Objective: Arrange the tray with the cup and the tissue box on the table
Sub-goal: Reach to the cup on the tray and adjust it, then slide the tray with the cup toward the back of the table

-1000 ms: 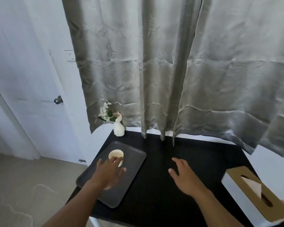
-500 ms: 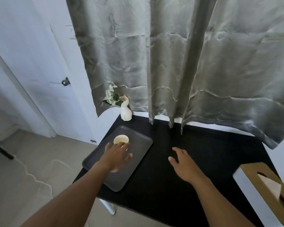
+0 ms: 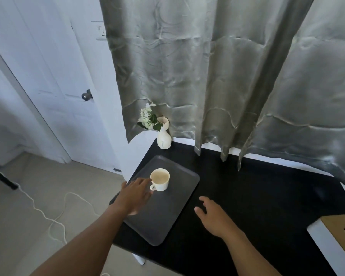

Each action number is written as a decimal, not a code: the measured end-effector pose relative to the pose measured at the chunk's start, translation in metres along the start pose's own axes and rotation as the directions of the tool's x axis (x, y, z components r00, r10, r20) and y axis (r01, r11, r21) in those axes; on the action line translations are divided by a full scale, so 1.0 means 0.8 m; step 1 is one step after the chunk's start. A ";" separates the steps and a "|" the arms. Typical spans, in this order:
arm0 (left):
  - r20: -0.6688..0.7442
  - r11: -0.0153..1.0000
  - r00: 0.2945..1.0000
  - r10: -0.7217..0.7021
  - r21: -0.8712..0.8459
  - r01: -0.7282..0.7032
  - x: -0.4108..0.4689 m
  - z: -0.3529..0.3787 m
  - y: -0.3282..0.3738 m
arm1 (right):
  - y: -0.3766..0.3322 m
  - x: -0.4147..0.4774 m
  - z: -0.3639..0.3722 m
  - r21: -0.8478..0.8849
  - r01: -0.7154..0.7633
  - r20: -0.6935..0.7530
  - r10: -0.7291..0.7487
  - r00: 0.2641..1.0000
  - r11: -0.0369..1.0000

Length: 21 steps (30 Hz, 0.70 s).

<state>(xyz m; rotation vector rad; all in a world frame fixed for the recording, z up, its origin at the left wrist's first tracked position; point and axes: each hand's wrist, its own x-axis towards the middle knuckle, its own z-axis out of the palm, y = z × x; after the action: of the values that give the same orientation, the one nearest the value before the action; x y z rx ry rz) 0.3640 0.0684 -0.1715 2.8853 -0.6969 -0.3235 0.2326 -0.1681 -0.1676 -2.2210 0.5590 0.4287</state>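
- The grey tray [image 3: 167, 214] sits at the left end of the black surface [image 3: 257, 196], turned a bit askew, and its near-left corner looks to be right at the edge, maybe slightly over it. I'd fix that first.
- The cup [image 3: 160, 179] stands upright on the far half of the tray with its handle pointing toward the person. I can't tell whether there's anything in it, so treat it like it could spill.
- Left hand [image 3: 134, 197] is open, fingers spread flat over the tray's left side, with fingertips right by the cup handle. It isn't gripping anything.
- Right hand [image 3: 213, 217] is open too, hovering or resting on the bare surface just right of the tray.
- My guess is the step is squaring up the tray. Take both long edges and slide it rather than lift, slowly, so the cup doesn't skate.
- The tissue box [image 3: 335, 244] is way over at the right edge, partly out of frame, well apart from the tray. It'll need pulling in afterwards.
- Watch the little vase [image 3: 163, 140] at the back corner when pushing the tray away.
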 end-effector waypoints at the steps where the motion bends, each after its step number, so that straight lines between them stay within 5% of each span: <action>1: 0.016 1.000 1.000 0.005 -0.002 -0.005 0.003 0.004 -0.008 | -0.004 0.002 0.008 0.005 -0.027 0.004 0.027 1.000 1.000; 13: 0.134 0.996 0.991 0.017 -0.089 -0.005 0.054 0.051 -0.139 | -0.064 0.052 0.136 0.156 -0.215 0.051 0.210 0.976 0.964; 21: 0.227 1.000 0.974 -0.002 -0.001 0.002 0.074 0.089 -0.175 | -0.064 0.074 0.189 0.257 -0.392 -0.012 0.409 0.913 0.883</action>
<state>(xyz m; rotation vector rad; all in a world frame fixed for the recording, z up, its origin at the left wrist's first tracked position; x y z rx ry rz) 0.4587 0.1566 -0.2786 2.8759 -0.7269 -0.6616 0.2905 -0.0370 -0.2595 -1.8782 1.0602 0.4664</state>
